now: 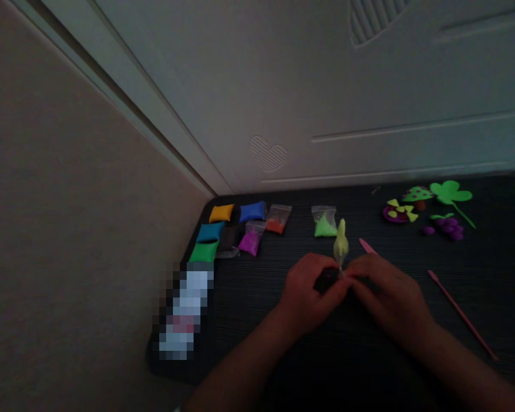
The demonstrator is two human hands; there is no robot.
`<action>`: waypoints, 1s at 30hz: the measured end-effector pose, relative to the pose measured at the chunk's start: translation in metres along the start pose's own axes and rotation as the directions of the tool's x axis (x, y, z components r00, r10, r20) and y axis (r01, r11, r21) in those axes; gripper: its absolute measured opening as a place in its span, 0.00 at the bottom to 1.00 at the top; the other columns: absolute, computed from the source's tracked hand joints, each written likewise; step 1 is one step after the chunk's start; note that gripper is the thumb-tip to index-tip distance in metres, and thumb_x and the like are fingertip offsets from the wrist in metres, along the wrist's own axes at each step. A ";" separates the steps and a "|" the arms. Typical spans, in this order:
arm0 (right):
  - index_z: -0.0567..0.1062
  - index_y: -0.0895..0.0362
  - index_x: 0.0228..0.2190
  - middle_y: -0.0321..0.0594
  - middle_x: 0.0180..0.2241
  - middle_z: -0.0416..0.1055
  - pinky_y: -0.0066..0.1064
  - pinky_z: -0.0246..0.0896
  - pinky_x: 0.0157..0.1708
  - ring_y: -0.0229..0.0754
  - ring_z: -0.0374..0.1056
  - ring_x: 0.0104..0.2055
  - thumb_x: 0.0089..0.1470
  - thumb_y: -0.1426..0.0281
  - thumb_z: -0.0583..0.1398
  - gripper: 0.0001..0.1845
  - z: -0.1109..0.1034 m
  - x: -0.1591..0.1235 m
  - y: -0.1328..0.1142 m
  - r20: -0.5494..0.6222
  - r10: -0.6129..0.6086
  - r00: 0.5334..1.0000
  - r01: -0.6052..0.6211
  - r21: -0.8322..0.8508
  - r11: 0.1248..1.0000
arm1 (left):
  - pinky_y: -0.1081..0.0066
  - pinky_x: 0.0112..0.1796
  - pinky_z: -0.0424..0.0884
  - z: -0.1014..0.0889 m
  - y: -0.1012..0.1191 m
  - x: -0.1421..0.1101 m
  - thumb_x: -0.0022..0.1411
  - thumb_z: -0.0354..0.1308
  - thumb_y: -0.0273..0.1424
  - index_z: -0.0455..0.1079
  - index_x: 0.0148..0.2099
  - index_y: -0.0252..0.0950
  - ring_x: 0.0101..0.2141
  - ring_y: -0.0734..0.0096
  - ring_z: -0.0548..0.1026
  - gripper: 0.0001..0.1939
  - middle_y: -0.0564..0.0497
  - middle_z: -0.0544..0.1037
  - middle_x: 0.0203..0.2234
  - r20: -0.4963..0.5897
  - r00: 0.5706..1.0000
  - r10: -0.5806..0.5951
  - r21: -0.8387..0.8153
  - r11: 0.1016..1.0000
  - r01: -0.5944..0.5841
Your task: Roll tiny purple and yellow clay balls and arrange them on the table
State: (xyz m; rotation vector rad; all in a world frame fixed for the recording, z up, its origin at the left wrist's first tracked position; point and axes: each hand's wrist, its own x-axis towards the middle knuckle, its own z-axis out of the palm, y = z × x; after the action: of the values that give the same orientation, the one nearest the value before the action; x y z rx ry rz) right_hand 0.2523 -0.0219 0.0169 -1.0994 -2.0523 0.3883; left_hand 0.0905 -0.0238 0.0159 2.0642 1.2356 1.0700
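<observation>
My left hand [306,289] and my right hand [390,292] meet over the dark tabletop, both with fingers pinched. Between their fingertips they grip the gathered near end of a small clear plastic bag [341,247]. Pale yellow clay fills part of the bag, which points away from me. Just beyond it lies a zip bag of light green clay [325,225]. A pink modelling knife [367,246] is partly hidden behind my right hand. Farther right, a thin pink modelling stick [463,315] lies slantwise.
Several clay packets sit at left, among them yellow [221,213], blue [253,212], orange-red [278,220] and magenta [251,240]. Clay shapes stand at back right: a green clover [448,193], a purple grape bunch [450,229] and a purple dish [395,216]. A door [369,86] rises behind.
</observation>
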 end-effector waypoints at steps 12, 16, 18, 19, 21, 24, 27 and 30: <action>0.71 0.55 0.27 0.35 0.27 0.71 0.30 0.62 0.34 0.36 0.67 0.32 0.52 0.68 0.57 0.05 0.001 0.005 0.000 0.073 0.079 0.994 -0.091 0.175 0.980 | 0.77 0.33 0.67 -0.012 -0.002 0.002 0.58 0.50 0.25 0.69 0.38 0.35 0.31 0.76 0.74 0.08 0.51 0.78 0.31 0.096 0.992 0.080 0.103 0.991 -0.090; 0.70 0.55 0.26 0.34 0.26 0.70 0.28 0.61 0.31 0.35 0.66 0.30 0.52 0.69 0.56 0.05 0.000 0.004 -0.003 0.061 0.138 0.989 -0.147 0.189 0.971 | 0.75 0.29 0.65 -0.013 -0.002 0.003 0.57 0.51 0.24 0.68 0.30 0.34 0.25 0.76 0.71 0.06 0.52 0.74 0.22 0.050 0.982 0.184 0.259 0.947 -0.191; 0.69 0.56 0.27 0.36 0.27 0.70 0.28 0.61 0.31 0.35 0.66 0.30 0.52 0.69 0.55 0.05 0.002 0.002 -0.005 0.026 0.138 0.990 -0.140 0.147 0.979 | 0.75 0.28 0.63 -0.013 -0.001 0.004 0.56 0.51 0.24 0.66 0.28 0.34 0.23 0.76 0.68 0.06 0.53 0.71 0.19 0.041 0.971 0.236 0.322 0.917 -0.236; 0.69 0.56 0.27 0.36 0.27 0.71 0.28 0.62 0.31 0.35 0.66 0.31 0.53 0.70 0.55 0.04 0.003 0.001 -0.006 0.011 0.133 0.991 -0.133 0.126 0.983 | 0.74 0.27 0.62 -0.012 -0.001 0.004 0.56 0.51 0.24 0.65 0.27 0.34 0.23 0.76 0.67 0.06 0.53 0.70 0.19 0.040 0.965 0.259 0.345 0.903 -0.257; 0.68 0.56 0.28 0.37 0.28 0.71 0.29 0.62 0.33 0.36 0.67 0.31 0.53 0.71 0.55 0.03 0.006 -0.001 -0.008 -0.005 0.125 0.992 -0.124 0.099 0.987 | 0.74 0.26 0.61 -0.012 -0.001 0.004 0.55 0.51 0.23 0.64 0.25 0.34 0.22 0.76 0.66 0.07 0.53 0.68 0.17 0.044 0.954 0.295 0.379 0.879 -0.289; 0.68 0.55 0.29 0.37 0.28 0.71 0.29 0.63 0.33 0.35 0.67 0.32 0.52 0.71 0.55 0.02 0.009 -0.004 -0.012 -0.024 0.138 0.990 -0.135 0.111 0.985 | 0.74 0.25 0.60 -0.013 0.000 0.005 0.54 0.51 0.23 0.62 0.23 0.34 0.21 0.77 0.65 0.08 0.54 0.67 0.16 0.036 0.940 0.340 0.411 0.852 -0.324; 0.68 0.55 0.30 0.36 0.28 0.72 0.28 0.63 0.34 0.35 0.68 0.32 0.52 0.71 0.55 0.02 0.009 -0.004 -0.015 -0.045 0.168 0.985 -0.159 0.155 0.975 | 0.74 0.25 0.60 -0.015 0.002 0.006 0.54 0.51 0.24 0.61 0.22 0.35 0.21 0.77 0.64 0.09 0.55 0.67 0.15 0.035 0.938 0.344 0.435 0.840 -0.325; 0.68 0.55 0.29 0.36 0.28 0.72 0.27 0.63 0.33 0.35 0.68 0.31 0.51 0.70 0.55 0.02 0.006 -0.001 -0.015 -0.041 0.219 0.975 -0.207 0.194 0.959 | 0.74 0.25 0.60 -0.015 0.004 0.006 0.53 0.51 0.24 0.61 0.22 0.35 0.20 0.77 0.64 0.09 0.55 0.66 0.15 0.026 0.943 0.331 0.429 0.848 -0.310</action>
State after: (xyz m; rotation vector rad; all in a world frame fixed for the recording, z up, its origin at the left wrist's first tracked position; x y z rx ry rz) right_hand 0.2394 -0.0311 0.0210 -1.2032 -1.8064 0.6355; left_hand 0.0815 -0.0199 0.0294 2.6735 1.2648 1.0665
